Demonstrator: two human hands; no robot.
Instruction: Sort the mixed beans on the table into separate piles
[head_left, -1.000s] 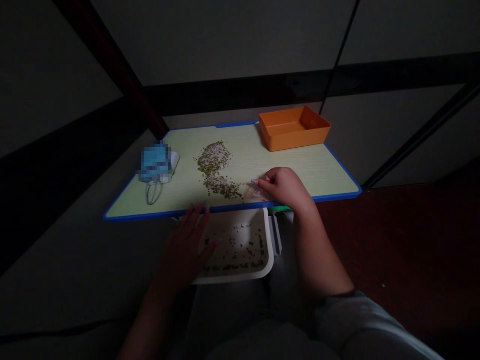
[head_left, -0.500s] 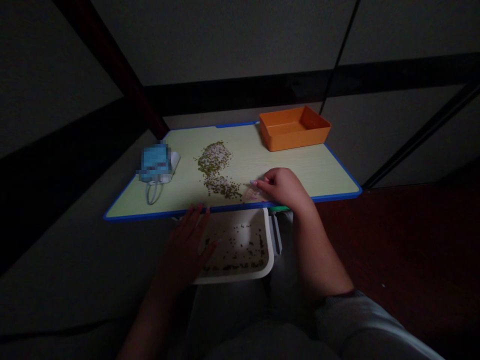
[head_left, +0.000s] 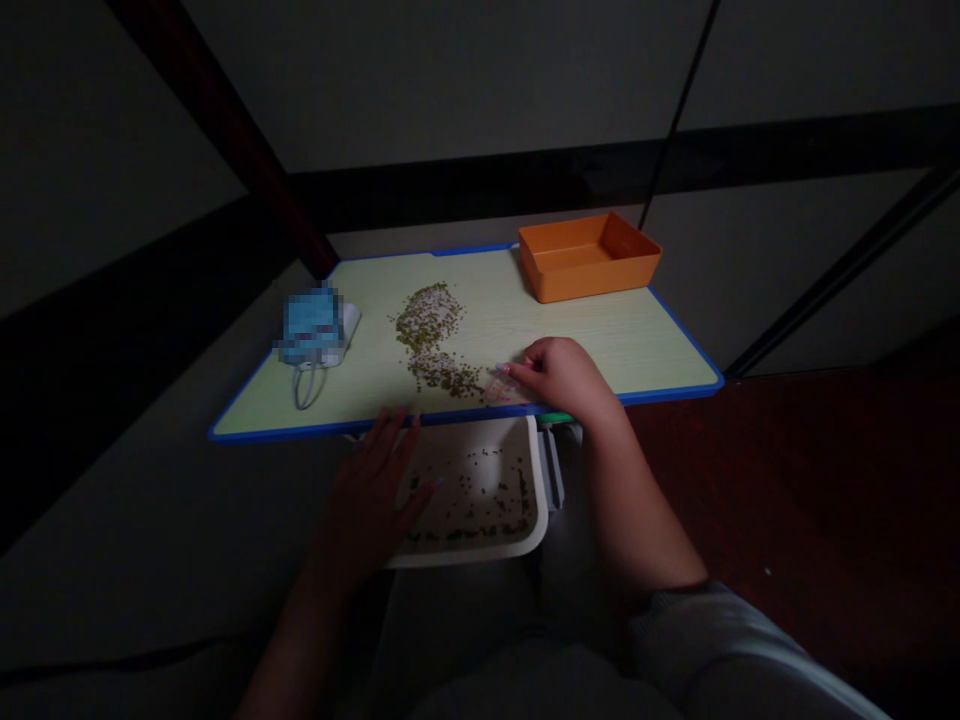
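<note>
My right hand [head_left: 562, 375] rests low over the tabletop [head_left: 600, 335], with thumb and fingers pinched together. What they hold, if anything, is too small and dim to name. Under and beside the fingertips lies a pale patch with pinkish-red marks [head_left: 506, 388]. Just left of it, a loose spread of mixed small green and whitish grains [head_left: 431, 318] runs away from me in two joined heaps. My left hand [head_left: 371, 495] has its fingers spread, the tips at the table's blue front edge. It reaches over a white-rimmed tray [head_left: 538, 500], where dark grains are scattered.
An orange open box [head_left: 596, 275] stands at the back right of the table. On the left lies a blurred-out blue and white object [head_left: 311, 328] with a thin loop hanging from it. Wall panels rise behind the table, and a dark red floor [head_left: 765, 500] shows at right.
My right hand has shifted very slightly to the left. My left hand, the grains and the orange box look the same.
</note>
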